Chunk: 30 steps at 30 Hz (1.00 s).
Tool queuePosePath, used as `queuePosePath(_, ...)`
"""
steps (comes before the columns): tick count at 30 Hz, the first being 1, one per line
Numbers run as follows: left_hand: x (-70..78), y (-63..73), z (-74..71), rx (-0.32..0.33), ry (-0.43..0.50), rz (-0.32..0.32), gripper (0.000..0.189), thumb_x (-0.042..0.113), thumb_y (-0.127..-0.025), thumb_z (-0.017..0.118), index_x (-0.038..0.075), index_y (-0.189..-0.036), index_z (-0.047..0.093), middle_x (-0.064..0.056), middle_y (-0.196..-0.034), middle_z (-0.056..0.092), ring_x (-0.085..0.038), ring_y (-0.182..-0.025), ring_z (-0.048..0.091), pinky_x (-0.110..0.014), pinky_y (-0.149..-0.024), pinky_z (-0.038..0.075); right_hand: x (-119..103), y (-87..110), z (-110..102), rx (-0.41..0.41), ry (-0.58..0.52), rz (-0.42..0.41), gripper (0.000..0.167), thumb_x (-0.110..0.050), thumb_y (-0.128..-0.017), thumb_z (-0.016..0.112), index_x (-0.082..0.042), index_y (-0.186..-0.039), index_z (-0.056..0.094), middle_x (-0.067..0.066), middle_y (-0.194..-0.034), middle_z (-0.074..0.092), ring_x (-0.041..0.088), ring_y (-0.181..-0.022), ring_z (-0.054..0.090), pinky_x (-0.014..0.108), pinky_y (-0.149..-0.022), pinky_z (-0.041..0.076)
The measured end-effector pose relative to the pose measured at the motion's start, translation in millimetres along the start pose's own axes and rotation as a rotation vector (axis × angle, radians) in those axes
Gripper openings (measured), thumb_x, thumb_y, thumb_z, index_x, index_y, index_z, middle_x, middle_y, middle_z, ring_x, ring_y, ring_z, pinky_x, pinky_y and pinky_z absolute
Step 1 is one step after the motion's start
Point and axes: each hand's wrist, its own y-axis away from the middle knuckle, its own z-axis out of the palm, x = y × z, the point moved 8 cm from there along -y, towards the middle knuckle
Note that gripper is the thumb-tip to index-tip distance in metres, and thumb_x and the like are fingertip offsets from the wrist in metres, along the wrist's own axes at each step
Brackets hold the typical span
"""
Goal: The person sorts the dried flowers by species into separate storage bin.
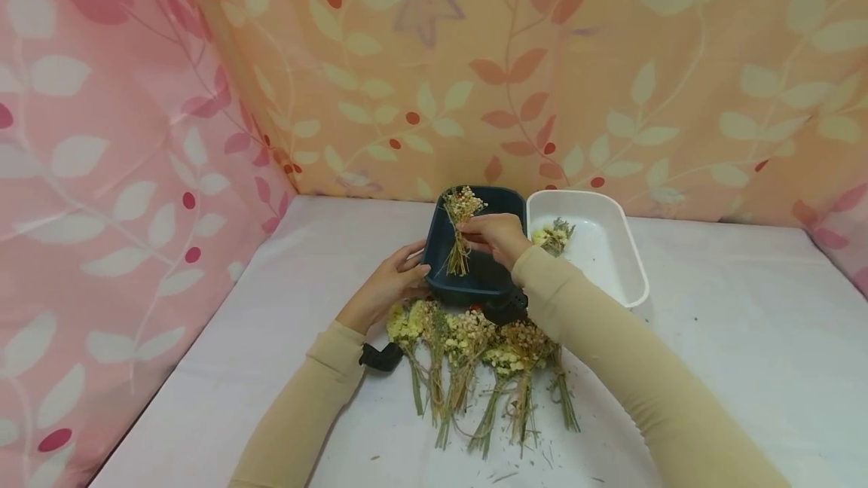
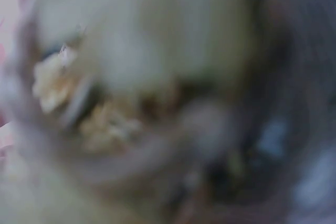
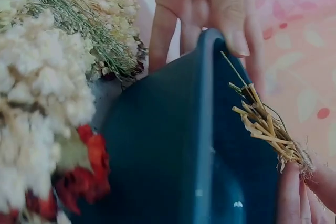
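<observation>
My right hand pinches a small bunch of dried flowers, tied with twine, over the dark blue tub. The bunch's cut stems point down toward the tub's inside. At the tub's left side my left hand holds the wall, its thumb over the rim and its fingers outside, as the right wrist view shows. Just in front of the tub several tied dried flower bunches lie in a row, with yellow, cream and some red heads. The left wrist view is too blurred for detail.
A white tub stands against the blue one on the right, with another dried flower bunch at its left side. Loose stem bits lie on the white tabletop. Patterned cloth hangs behind and at the sides.
</observation>
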Motion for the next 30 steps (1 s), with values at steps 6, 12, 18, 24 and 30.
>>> queuePosePath(6, -1.1, -0.9, 1.8, -0.005, 0.007, 0.011, 0.061, 0.016, -0.105, 0.051, 0.020, -0.160, 0.022, -0.015, -0.165, 0.024, -0.043, -0.136, 0.048, -0.055, -0.110, 0.045, 8.9, -9.6, 2.5, 0.056, -0.016, -0.024, 0.032, -0.005, -0.090, 0.073, 0.003, -0.120, 0.068, 0.000, -0.084, 0.068, 0.008, -0.074, 0.068, 0.020, -0.069, 0.061)
queuePosePath(12, -3.6, -1.5, 2.9, -0.005, 0.018, 0.002, 0.060, 0.018, -0.105, 0.051, 0.022, -0.159, 0.025, -0.012, -0.164, 0.028, -0.042, -0.135, 0.050, -0.054, -0.110, 0.046, 24.9, -16.6, 0.5, 0.092, -0.007, 0.012, 0.033, -0.003, -0.088, 0.075, 0.004, -0.119, 0.068, 0.001, -0.080, 0.069, 0.008, -0.069, 0.069, 0.022, -0.067, 0.061)
queuePosePath(18, -3.5, -1.6, 3.2, -0.003, -0.003, -0.001, 0.060, 0.019, -0.105, 0.052, 0.024, -0.158, 0.025, -0.011, -0.164, 0.027, -0.040, -0.135, 0.050, -0.053, -0.110, 0.046, 36.5, -21.7, -0.6, 0.082, -0.016, 0.061, 0.035, -0.004, -0.088, 0.074, 0.003, -0.122, 0.066, 0.001, -0.082, 0.069, 0.007, -0.067, 0.069, 0.022, -0.068, 0.061)
queuePosePath(24, -2.2, -2.2, 2.7, -0.011, 0.012, 0.008, 0.061, 0.018, -0.105, 0.052, 0.024, -0.158, 0.025, -0.011, -0.164, 0.027, -0.041, -0.134, 0.051, -0.053, -0.110, 0.046, 39.5, -25.6, -0.7, 0.070, -0.019, 0.080, 0.039, -0.004, -0.088, 0.075, 0.004, -0.125, 0.064, 0.000, -0.080, 0.068, 0.008, -0.065, 0.068, 0.021, -0.066, 0.061)
queuePosePath(30, -1.7, -0.3, 0.9, -0.001, 0.017, 0.006, 0.061, 0.019, -0.104, 0.053, 0.024, -0.158, 0.026, -0.011, -0.164, 0.027, -0.041, -0.134, 0.052, -0.052, -0.110, 0.046, 42.6, -27.8, 0.8, 0.057, -0.020, 0.094, 0.040, -0.002, -0.089, 0.073, 0.005, -0.127, 0.062, 0.002, -0.081, 0.069, 0.008, -0.065, 0.069, 0.022, -0.067, 0.061)
